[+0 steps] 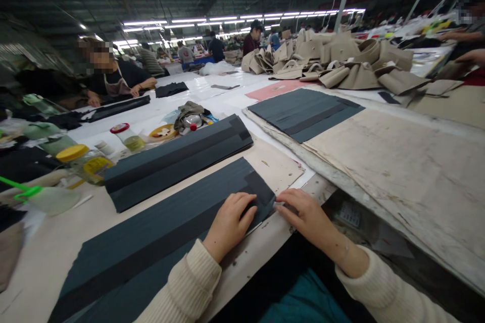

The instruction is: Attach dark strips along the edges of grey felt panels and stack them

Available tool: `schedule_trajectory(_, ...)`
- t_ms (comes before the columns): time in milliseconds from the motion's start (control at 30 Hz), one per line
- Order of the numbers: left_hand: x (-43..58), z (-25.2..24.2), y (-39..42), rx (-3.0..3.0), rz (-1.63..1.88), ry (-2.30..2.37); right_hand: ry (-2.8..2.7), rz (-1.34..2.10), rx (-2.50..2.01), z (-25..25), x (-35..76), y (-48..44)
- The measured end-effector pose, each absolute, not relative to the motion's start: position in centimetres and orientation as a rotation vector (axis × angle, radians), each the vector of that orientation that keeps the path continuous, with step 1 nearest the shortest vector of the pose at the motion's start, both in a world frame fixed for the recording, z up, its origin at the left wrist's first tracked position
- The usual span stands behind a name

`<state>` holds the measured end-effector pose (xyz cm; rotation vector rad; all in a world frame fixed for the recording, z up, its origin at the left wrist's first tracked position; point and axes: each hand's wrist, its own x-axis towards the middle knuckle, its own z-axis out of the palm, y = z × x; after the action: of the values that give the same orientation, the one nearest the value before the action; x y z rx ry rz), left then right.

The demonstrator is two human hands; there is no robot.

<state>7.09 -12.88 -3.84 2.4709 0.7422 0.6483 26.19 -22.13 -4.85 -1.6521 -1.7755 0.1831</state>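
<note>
A long dark green fabric panel (pixel 151 212) with a darker strip along it lies on the table in front of me. My left hand (pixel 232 219) rests on its right part, palm down, thumb apart from the fingers. At the panel's right end, my right hand (pixel 299 212) pinches the corner between thumb and fingertips. Just beyond lies a stack of similar dark panels (pixel 178 156), folded lengthwise. Another dark green panel (pixel 303 111) lies flat on the board to the right.
A yellow-lidded jar (pixel 94 164), a red-lidded jar (pixel 129 139) and a green-tipped bottle (pixel 53 199) stand at left. A pale board (pixel 409 161) covers the right table, beige pieces (pixel 341 55) heaped behind it. A co-worker (pixel 113 75) handles black fabric across the table.
</note>
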Motion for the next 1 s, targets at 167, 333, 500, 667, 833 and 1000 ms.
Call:
schedule_trajectory(167, 7.0, -4.0, -12.8, 2.239, 0.669, 0.806, -1.835, 0.05, -1.645, -5.1, 24.6, -21.5)
schedule_trajectory(333, 6.9, -4.6, -12.2, 1.908, 0.671, 0.885, -1.915, 0.064, -1.572, -5.0, 22.8, -21.3)
schedule_trajectory(500, 7.0, -4.6, -11.7, 1.746, 0.705, 0.953, -1.925, 0.063, -1.471, -5.2, 21.9, -21.1)
schedule_trajectory(667, 6.9, -3.9, -11.5, 1.492, 0.674, 1.02, -1.881, 0.149, -1.416, -5.1, 22.1, -20.7)
schedule_trajectory(833, 6.5, -3.4, -11.2, 1.327, 0.701, 1.017, -1.801, 0.205, -1.404, -4.6, 22.3, -20.2)
schedule_trajectory(1000, 5.9, -3.1, -11.4, 1.315, 0.761, 0.889, -1.795, 0.237, -1.375, -3.8, 21.1, -19.3)
